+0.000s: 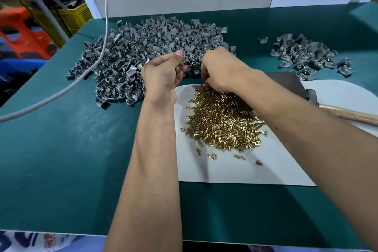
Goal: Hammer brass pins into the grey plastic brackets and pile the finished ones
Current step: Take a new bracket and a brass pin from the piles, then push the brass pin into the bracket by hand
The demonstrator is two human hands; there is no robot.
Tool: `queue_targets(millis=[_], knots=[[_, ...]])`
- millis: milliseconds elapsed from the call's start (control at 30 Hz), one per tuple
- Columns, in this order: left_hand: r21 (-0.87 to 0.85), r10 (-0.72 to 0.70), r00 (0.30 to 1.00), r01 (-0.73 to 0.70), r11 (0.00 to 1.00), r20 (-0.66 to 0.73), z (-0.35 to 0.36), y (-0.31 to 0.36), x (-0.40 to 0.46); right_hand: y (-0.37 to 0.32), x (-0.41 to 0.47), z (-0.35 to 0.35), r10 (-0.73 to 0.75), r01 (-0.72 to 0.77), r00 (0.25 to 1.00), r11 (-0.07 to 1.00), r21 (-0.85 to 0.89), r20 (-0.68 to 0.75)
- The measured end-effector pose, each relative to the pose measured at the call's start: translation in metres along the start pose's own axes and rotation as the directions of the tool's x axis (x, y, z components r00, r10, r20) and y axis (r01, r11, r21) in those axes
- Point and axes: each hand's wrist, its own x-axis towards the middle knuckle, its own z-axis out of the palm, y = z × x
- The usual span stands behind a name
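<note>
Left hand (163, 71) raised at centre, palm turned inward, fingers curled around what appears to be a grey bracket, largely hidden by the fingers. Right hand (218, 69) just to its 3 o'clock, knuckles up, fingertips pinched down into the far edge of the brass pins (225, 120); whether a pin is already gripped cannot be told. Pins heaped on a white sheet (266, 165), toward 5 o'clock from the hands. Large heap of grey plastic brackets (143, 51) at 11 to 12 o'clock on the green counter (71, 149); smaller pile of brackets (306, 55) at 2 o'clock, probably the finished ones. Dark metal block (286, 82) and wooden-handled hammer (347, 112) at 3 o'clock, partly hidden by the right forearm. White cable (98, 57) draped across the large heap. Pins judged small, hard, smooth, apt to roll and slip: best pinched singly by the shank, just under the head. Brackets judged light and stiff, irregular in outline: best held by the flat wing, leaving the socket clear.
</note>
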Motion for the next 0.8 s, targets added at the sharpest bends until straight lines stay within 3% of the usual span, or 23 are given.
queue_targets(millis=[267, 367, 500, 700, 800], knots=[[-0.028, -0.025, 1.0, 0.025, 0.999, -0.012, 0.003, -0.001, 0.005, 0.011, -0.006, -0.004, -0.119, 0.119, 0.993, 0.993, 0.019, -0.012], [-0.039, -0.041, 0.999, 0.041, 0.998, 0.0, 0.003, 0.001, 0.005, 0.023, -0.015, -0.009, -0.095, 0.119, 0.984, 0.98, 0.162, -0.15], [-0.029, -0.013, 0.995, 0.015, 0.999, 0.099, 0.009, 0.001, -0.001, 0.044, -0.039, -0.023, 0.136, 0.089, 0.937, 0.797, 0.597, -0.321], [-0.016, 0.001, 0.956, 0.004, 1.0, 0.293, 0.045, -0.009, -0.027, 0.075, -0.082, -0.026, 0.227, 0.245, 0.859, 0.606, 0.757, -0.46], [0.032, 0.094, 0.903, -0.118, 0.993, 0.419, 0.068, -0.026, -0.045, 0.085, -0.097, -0.02, 0.225, 0.286, 0.838, 0.594, 0.752, -0.496]])
